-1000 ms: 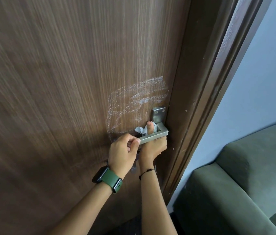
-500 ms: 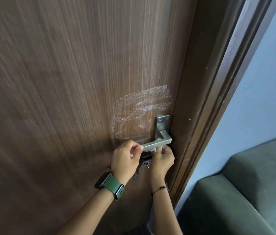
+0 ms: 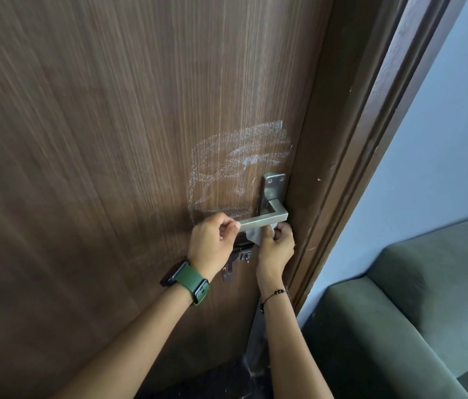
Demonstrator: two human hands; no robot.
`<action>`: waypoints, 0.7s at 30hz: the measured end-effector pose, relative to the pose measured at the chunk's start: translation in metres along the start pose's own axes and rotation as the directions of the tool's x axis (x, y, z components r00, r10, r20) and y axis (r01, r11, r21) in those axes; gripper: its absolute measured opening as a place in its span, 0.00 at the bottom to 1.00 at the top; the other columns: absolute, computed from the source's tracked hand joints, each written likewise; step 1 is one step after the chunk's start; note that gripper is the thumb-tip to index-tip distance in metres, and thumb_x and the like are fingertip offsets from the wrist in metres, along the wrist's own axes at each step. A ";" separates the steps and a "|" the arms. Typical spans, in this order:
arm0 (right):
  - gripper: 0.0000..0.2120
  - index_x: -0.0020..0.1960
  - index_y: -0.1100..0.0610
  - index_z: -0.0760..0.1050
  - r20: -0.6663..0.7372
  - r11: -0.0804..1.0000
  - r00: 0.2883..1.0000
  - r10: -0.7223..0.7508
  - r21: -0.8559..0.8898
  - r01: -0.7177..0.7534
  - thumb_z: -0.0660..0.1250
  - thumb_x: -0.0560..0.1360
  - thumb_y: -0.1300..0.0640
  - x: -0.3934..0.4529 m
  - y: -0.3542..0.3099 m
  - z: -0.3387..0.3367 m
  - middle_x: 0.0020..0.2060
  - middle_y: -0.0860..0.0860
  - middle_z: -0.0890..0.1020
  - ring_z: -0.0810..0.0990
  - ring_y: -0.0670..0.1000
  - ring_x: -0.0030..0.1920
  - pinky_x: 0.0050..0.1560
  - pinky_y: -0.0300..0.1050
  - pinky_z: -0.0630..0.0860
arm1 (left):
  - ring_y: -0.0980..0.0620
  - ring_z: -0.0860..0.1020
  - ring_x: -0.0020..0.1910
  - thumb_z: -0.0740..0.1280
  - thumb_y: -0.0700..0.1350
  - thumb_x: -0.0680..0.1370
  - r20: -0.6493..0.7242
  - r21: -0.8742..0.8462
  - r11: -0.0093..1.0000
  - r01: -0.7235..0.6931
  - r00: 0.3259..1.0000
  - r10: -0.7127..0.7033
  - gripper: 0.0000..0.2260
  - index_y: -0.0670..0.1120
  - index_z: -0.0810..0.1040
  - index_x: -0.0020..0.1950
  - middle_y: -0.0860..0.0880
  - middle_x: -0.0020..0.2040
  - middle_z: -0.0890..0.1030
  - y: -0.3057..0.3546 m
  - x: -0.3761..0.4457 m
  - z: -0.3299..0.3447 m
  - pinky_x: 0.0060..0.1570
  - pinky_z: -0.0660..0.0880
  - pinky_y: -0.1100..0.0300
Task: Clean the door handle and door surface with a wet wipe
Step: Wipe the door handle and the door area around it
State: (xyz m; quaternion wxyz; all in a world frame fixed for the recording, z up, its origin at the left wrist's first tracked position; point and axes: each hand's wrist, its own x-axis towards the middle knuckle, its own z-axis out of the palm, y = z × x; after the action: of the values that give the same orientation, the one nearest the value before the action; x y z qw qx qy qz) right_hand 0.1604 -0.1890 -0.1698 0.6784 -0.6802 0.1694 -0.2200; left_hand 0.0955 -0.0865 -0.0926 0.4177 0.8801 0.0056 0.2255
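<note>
My right hand hides most of the wet wipe. At five o'clock, the sofa runs off-frame.

Brown woodgrain door; green watch strap.

We list a dark brown wood-grain door, matt, with chalky white smears near its right edge; a brushed silver metal lever handle, satin and smooth; a thin white cloth-like wipe, crumpled; a green velvety upholstered sofa; a green rubbery smooth watch strap.
</note>
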 end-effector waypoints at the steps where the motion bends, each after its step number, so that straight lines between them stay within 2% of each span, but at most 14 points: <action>1: 0.04 0.48 0.57 0.77 -0.004 0.998 0.999 0.048 0.029 -0.048 0.65 0.75 0.62 -0.001 0.000 0.002 0.37 0.49 0.81 0.79 0.40 0.36 0.36 0.27 0.73 | 0.48 0.79 0.39 0.64 0.44 0.75 0.019 0.009 1.000 -0.002 1.000 0.002 0.07 0.41 0.78 0.43 0.44 0.41 0.83 0.001 0.001 -0.002 0.43 0.77 0.54; 3: 0.07 0.51 0.61 0.78 0.010 0.971 0.978 0.208 0.117 -0.208 0.66 0.74 0.63 -0.002 -0.003 0.006 0.42 0.55 0.83 0.82 0.53 0.42 0.45 0.45 0.79 | 0.48 0.80 0.42 0.63 0.44 0.75 0.080 0.048 0.999 0.000 0.997 -0.004 0.07 0.41 0.78 0.44 0.44 0.43 0.83 0.005 0.006 -0.006 0.45 0.76 0.55; 4: 0.05 0.49 0.62 0.78 0.032 0.942 0.958 0.284 0.177 -0.285 0.65 0.74 0.64 -0.003 -0.007 0.008 0.42 0.57 0.82 0.81 0.56 0.43 0.46 0.50 0.80 | 0.47 0.80 0.42 0.63 0.43 0.76 0.122 0.084 0.996 -0.007 0.992 -0.004 0.07 0.41 0.78 0.45 0.44 0.43 0.83 0.007 0.009 -0.009 0.45 0.75 0.56; 5: 0.03 0.45 0.61 0.77 0.063 0.900 0.935 0.348 0.257 -0.353 0.65 0.74 0.66 -0.004 -0.010 0.008 0.41 0.58 0.81 0.81 0.56 0.40 0.43 0.51 0.80 | 0.47 0.79 0.42 0.62 0.43 0.76 0.168 0.129 0.991 -0.024 0.986 0.002 0.07 0.42 0.78 0.46 0.44 0.44 0.83 0.009 0.013 -0.011 0.44 0.74 0.57; 7: 0.07 0.39 0.60 0.74 0.138 0.777 0.876 0.461 0.414 -0.474 0.64 0.75 0.67 -0.006 -0.021 0.008 0.37 0.56 0.79 0.79 0.52 0.33 0.32 0.42 0.78 | 0.47 0.77 0.40 0.60 0.41 0.77 0.251 0.211 0.975 -0.063 0.968 0.009 0.08 0.42 0.78 0.49 0.43 0.45 0.83 0.015 0.019 -0.013 0.41 0.72 0.59; 9: 0.04 0.43 0.62 0.74 0.225 0.634 0.808 0.545 0.519 -0.573 0.65 0.75 0.68 -0.011 -0.031 0.005 0.35 0.55 0.77 0.78 0.50 0.27 0.25 0.36 0.75 | 0.48 0.75 0.37 0.59 0.40 0.77 0.304 0.257 0.963 -0.083 0.953 0.001 0.09 0.42 0.78 0.51 0.43 0.46 0.82 0.021 0.022 -0.012 0.38 0.70 0.59; 14: 0.01 0.46 0.66 0.73 0.421 0.393 0.657 0.625 0.558 -0.731 0.64 0.76 0.68 -0.015 -0.046 -0.002 0.36 0.58 0.77 0.79 0.51 0.30 0.21 0.35 0.75 | 0.45 0.77 0.42 0.60 0.38 0.76 0.300 0.284 0.956 -0.075 0.954 -0.015 0.09 0.42 0.79 0.50 0.41 0.48 0.82 0.029 0.023 -0.012 0.42 0.70 0.60; 16: 0.06 0.43 0.65 0.72 0.513 0.276 0.623 0.590 0.598 -0.753 0.59 0.79 0.67 -0.010 -0.045 -0.008 0.33 0.56 0.77 0.79 0.49 0.24 0.21 0.35 0.74 | 0.43 0.79 0.45 0.60 0.38 0.76 0.281 0.294 0.952 -0.088 0.960 0.002 0.09 0.41 0.79 0.48 0.41 0.47 0.83 0.029 0.020 -0.011 0.42 0.70 0.59; 18: 0.12 0.40 0.62 0.70 0.547 0.313 0.669 0.503 0.606 -0.731 0.55 0.80 0.66 -0.004 -0.036 -0.010 0.26 0.52 0.78 0.78 0.44 0.23 0.28 0.32 0.75 | 0.41 0.78 0.46 0.59 0.38 0.76 0.255 0.321 0.939 -0.121 0.966 0.037 0.09 0.41 0.79 0.46 0.40 0.45 0.82 0.028 0.016 -0.009 0.42 0.71 0.57; 19: 0.11 0.41 0.62 0.71 0.543 0.337 0.687 0.484 0.608 -0.718 0.56 0.80 0.66 -0.007 -0.033 -0.010 0.26 0.52 0.79 0.78 0.44 0.26 0.29 0.33 0.75 | 0.40 0.78 0.46 0.59 0.38 0.76 0.235 0.337 0.931 -0.141 0.970 0.062 0.09 0.41 0.79 0.46 0.40 0.45 0.82 0.026 0.014 -0.008 0.43 0.71 0.55; 21: 0.03 0.46 0.66 0.74 0.502 0.346 0.696 0.513 0.621 -0.703 0.63 0.77 0.66 -0.014 -0.030 -0.011 0.30 0.56 0.81 0.80 0.48 0.28 0.23 0.35 0.75 | 0.39 0.78 0.45 0.58 0.38 0.76 0.197 0.362 0.915 -0.176 0.974 0.110 0.10 0.40 0.79 0.47 0.39 0.45 0.82 0.024 0.011 -0.006 0.43 0.72 0.53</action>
State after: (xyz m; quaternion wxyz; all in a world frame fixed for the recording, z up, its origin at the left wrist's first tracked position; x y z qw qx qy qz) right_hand 0.1405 -0.1902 -0.1408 0.9466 -0.2204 0.2224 0.0765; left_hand 0.0992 -0.0956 -0.0672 0.2220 0.9581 -0.0519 0.1731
